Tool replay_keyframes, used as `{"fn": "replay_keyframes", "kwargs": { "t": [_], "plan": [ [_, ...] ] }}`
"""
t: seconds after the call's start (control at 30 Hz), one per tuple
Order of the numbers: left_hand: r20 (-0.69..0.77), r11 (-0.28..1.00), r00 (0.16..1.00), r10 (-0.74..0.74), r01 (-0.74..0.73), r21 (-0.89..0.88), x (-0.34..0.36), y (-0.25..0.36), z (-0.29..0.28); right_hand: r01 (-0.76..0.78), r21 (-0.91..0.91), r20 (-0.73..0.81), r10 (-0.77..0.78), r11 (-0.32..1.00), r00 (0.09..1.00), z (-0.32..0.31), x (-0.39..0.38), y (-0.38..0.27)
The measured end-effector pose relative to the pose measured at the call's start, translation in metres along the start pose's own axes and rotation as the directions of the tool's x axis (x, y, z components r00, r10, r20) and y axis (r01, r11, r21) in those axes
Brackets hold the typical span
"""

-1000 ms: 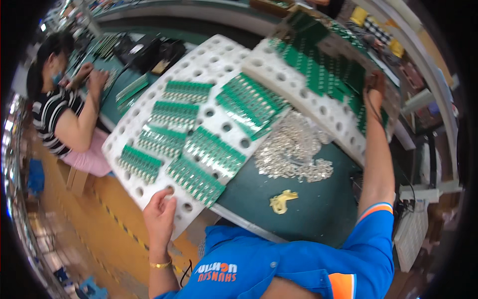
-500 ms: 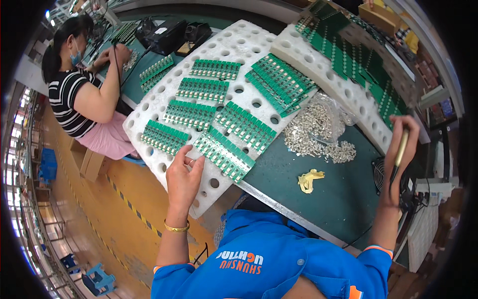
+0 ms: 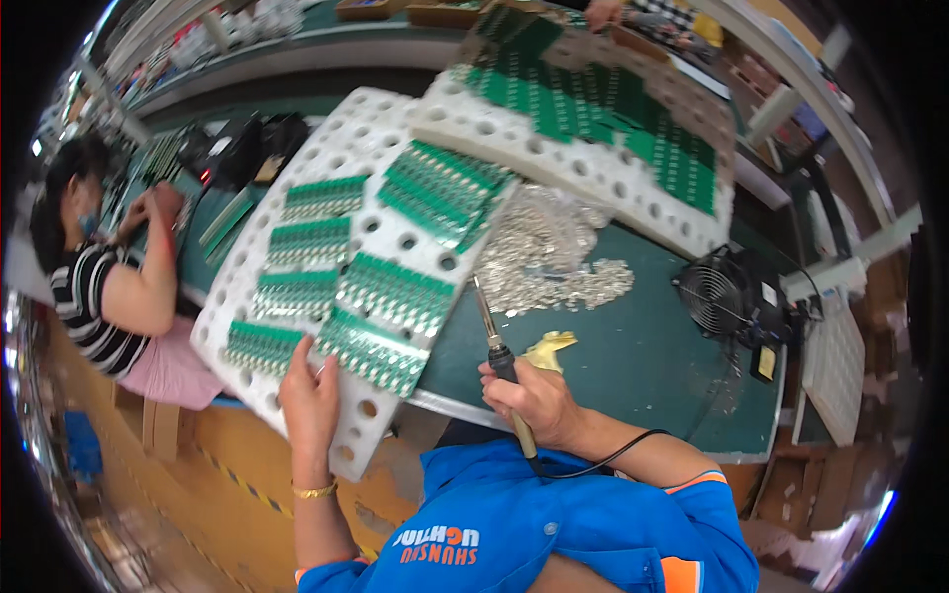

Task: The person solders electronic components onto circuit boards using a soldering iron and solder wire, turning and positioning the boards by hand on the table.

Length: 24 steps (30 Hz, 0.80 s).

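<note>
My right hand (image 3: 539,400) is closed round the handle of a soldering iron (image 3: 502,364), its metal tip pointing up and away over the bench beside the foam board. A black cord trails from the handle past my right forearm. My left hand (image 3: 311,395) rests at the near edge of the white foam board (image 3: 354,435), thumb and forefinger apart, with a ring on one finger. Its fingertips lie beside the near corner of a green circuit board panel (image 3: 371,354); whether they touch it I cannot tell. Several similar panels (image 3: 395,292) lie in rows on the foam.
Small metallic parts (image 3: 539,252) are heaped beside the foam, partly in a clear bag. A yellow scrap (image 3: 549,349) lies near my right hand. A black fan (image 3: 717,296) stands at right. Another foam slab (image 3: 554,153) bears more panels. A co-worker (image 3: 119,277) sits at left.
My right hand has brought the soldering iron from the far right in toward the middle, before my body. The view has swung to the right, and my left hand stays beside the same panel.
</note>
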State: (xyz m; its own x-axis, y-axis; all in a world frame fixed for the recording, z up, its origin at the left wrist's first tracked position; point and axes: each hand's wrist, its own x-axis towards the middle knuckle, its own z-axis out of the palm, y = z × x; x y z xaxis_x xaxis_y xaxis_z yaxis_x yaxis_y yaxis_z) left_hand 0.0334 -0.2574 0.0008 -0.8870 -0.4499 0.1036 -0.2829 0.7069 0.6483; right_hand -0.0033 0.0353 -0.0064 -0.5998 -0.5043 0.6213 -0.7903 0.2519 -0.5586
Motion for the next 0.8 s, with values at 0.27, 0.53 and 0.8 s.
{"fn": "replay_keyframes", "kwargs": {
  "t": [0.27, 0.53, 0.8],
  "plan": [
    [0.052, 0.998, 0.999, -0.013, 0.016, -0.056, -0.005, 0.008, -0.01, 0.072, 0.016, 0.175, -0.073, 0.997, 0.982, 0.051, 0.021, 0.003],
    [0.102, 0.976, 0.991, -0.084, 0.102, -0.19, -0.013, 0.0, -0.015, 0.096, -0.031, 0.12, -0.091, 0.995, 0.989, 0.062, 0.018, 0.016],
    [0.242, 0.908, 0.964, -0.11, 0.196, -0.37, -0.024, 0.003, -0.014, 0.183, -0.079, 0.025, -0.182, 0.98, 0.983, 0.049, 0.015, 0.022]
  ]
}}
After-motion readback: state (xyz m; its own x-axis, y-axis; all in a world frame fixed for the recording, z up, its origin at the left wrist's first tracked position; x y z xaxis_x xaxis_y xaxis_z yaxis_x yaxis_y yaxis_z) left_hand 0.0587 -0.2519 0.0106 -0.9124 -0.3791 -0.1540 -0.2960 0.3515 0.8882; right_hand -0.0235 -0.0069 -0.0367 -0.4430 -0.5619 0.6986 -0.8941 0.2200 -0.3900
